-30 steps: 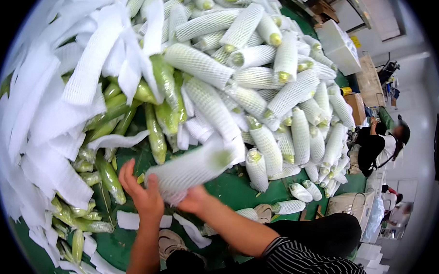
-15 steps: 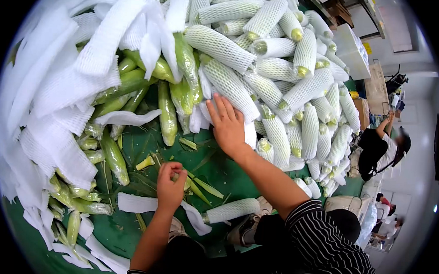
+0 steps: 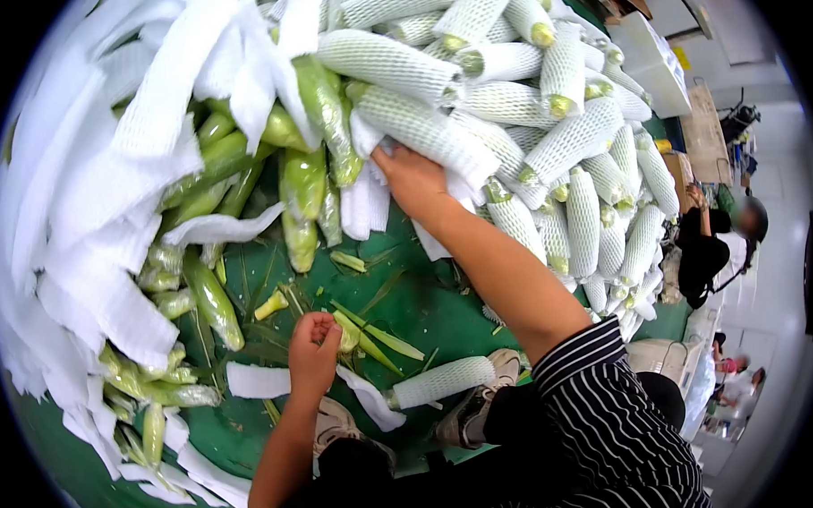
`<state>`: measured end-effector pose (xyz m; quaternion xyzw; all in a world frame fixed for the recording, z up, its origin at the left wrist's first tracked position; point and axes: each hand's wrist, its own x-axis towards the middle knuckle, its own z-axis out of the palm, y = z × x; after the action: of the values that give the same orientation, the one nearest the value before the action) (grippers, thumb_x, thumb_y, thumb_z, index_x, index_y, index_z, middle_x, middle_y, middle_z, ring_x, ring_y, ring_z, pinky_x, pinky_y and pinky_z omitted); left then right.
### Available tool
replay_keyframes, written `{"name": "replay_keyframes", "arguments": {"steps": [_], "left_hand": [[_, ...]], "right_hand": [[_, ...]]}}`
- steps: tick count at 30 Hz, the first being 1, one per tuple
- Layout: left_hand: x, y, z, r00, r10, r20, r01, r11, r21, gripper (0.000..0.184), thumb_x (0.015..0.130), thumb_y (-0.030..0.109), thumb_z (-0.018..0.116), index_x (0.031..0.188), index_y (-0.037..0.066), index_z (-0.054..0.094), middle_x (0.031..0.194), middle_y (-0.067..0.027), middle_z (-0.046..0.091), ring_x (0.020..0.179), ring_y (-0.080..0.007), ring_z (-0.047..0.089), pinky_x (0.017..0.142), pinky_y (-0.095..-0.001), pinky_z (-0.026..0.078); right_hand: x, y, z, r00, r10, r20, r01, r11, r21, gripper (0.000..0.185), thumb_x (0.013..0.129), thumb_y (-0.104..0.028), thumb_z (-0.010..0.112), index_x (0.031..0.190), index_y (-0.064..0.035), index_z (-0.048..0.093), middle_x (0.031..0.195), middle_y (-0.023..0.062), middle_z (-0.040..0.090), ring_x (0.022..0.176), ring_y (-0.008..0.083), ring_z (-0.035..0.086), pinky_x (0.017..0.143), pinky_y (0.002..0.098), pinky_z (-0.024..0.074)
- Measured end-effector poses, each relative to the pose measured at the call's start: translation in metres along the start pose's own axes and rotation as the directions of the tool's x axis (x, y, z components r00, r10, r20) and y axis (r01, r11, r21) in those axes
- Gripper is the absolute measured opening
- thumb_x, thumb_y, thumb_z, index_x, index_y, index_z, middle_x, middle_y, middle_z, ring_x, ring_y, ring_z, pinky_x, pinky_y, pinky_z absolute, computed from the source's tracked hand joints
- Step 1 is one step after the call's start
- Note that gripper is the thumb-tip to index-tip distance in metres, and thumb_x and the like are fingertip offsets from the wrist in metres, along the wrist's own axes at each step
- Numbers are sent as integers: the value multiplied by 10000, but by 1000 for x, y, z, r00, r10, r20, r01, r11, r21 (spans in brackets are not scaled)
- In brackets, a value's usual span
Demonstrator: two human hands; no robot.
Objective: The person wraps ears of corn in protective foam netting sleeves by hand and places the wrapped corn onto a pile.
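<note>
My right hand (image 3: pixel 413 183) reaches under a corn ear in a white foam net sleeve (image 3: pixel 420 129) at the near edge of the pile. Its fingertips are hidden among loose foam sleeves (image 3: pixel 366 203). Lower down, my left hand (image 3: pixel 313 354) is closed, fingers curled against the thumb; whatever may be in it is hidden. Just beside it a pale green piece (image 3: pixel 348 333) lies near some husk strips (image 3: pixel 381 338). Left of my right hand, green corn ears in clear film (image 3: pixel 301 192) lean in a heap, partly covered by white foam sleeves (image 3: pixel 175 76).
Sleeved corn ears (image 3: pixel 571 152) form a big pile at upper right. One sleeved ear (image 3: pixel 442 383) lies by my shoes on the green floor (image 3: pixel 396 294), with a cut stub (image 3: pixel 270 305) farther left. A person (image 3: pixel 720 247) and a white box (image 3: pixel 650 65) are at the right.
My right hand has pushed farther in under the sleeved ear, and its fingertips have gone out of sight. My left hand stays nearly in place, still curled. The view has shifted slightly.
</note>
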<state>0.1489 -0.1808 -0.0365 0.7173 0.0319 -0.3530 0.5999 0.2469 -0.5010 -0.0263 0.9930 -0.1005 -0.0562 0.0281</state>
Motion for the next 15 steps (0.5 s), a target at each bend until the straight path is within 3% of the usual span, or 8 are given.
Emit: {"name": "replay_keyframes", "arguments": {"steps": [3,4,7,8,12,13,14,15], "left_hand": [[-1,7,6,999,44,29,-45,998,40,158,893,63,682,1024,2,618,947,-48,626,841,-117,587,783,-261,485],[-1,6,7,997,53,51,-53,999,-2,162,893,61,684,1032,5,621,948,-46,627,840,-119,586,792,-263,488],[-8,15,4,994,98,54,-102,991,81,160,896,60,682,1035,7,624,945,-44,628,845,-124,588,798,-262,489],[-9,13,5,997,65,51,-67,997,39,163,897,59,680,1040,7,622,958,-47,624,848,-128,587,798,-264,489],[0,-9,3,998,65,-25,-65,997,-28,181,904,49,667,1071,10,609,1009,-62,603,869,-139,580,798,-272,489],[5,-17,4,994,88,-70,-90,996,-24,187,907,45,662,1081,11,604,1021,-66,595,876,-142,578,798,-273,489],[11,-25,2,981,152,-118,-152,988,8,224,916,19,639,1132,19,579,1043,-56,570,897,-129,562,811,-266,479],[13,-23,1,968,179,-175,-192,980,-60,236,917,10,633,1145,21,570,1039,-51,565,899,-125,558,815,-263,474]], "right_hand": [[27,-6,21,921,109,-373,-85,993,78,460,879,-49,541,1322,-165,590,1293,218,592,1226,393,549,1015,470,457],[34,-4,21,973,109,-204,-94,992,81,422,868,-71,580,1281,-140,630,1267,215,616,1225,401,553,1044,477,439],[36,5,-3,999,-47,-5,47,993,105,440,816,-105,655,1254,-133,650,1270,207,620,1225,394,555,1039,482,436],[38,5,-10,996,-85,42,80,991,110,460,776,-113,675,1235,-132,661,1186,200,664,1162,381,599,1008,466,459],[29,6,-30,874,-316,368,205,928,310,508,722,-77,641,1224,-152,670,980,197,710,974,373,674,906,448,512],[20,-8,-59,802,-346,488,236,933,272,489,738,-143,645,1226,-138,659,1077,192,703,1049,362,662,925,466,505],[11,-17,-56,762,-420,494,300,904,305,501,734,-183,664,1231,-129,652,1051,189,706,1026,368,665,900,466,512],[-5,-26,-48,774,-510,374,400,853,335,496,734,-201,673,1215,-93,623,1014,193,706,988,377,672,892,473,508]]}}
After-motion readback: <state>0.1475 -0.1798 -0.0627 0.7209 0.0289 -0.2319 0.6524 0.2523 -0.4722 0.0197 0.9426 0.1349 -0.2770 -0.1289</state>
